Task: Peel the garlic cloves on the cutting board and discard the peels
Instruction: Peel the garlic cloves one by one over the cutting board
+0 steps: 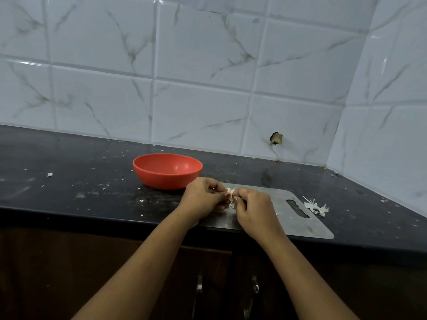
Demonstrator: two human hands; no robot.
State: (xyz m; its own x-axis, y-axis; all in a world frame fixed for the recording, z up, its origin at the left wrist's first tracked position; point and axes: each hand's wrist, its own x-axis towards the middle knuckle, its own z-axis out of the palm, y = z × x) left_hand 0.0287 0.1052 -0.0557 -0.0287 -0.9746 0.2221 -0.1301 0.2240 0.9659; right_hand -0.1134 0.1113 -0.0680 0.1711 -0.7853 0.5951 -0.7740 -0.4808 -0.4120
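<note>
The desk (pixel 92 176) was a dark, speckled stone slab, scuffed and strewn with pale crumbs and flecks. It ran along a wall of white tiles (pixel 208 77) veined like marble, and the wall turned a corner at the desk's right end. A ragged hole (pixel 276 137) broke one tile just above the back edge, toward the right. Below the front edge stood dark wooden cabinet doors (pixel 69 262) with two metal handles (pixel 199 285).

A steel cutting board (pixel 298 225) lay along the front edge, right of centre, its handle slot toward the right end. A red bowl (pixel 167 170) stood just behind the board's left end. A small heap of white peels (pixel 316 206) lay on the desk just beside the board's right edge.

Over the left part of the board, the left grip (pixel 203 197) and the right grip (pixel 254 209), both bare hands, met fingertip to fingertip. Each had its fingers curled in, and together they pinched a pale garlic clove (pixel 230 192) between them, with wisps of skin sticking out. Whether the clove touched the board could not be told.
</note>
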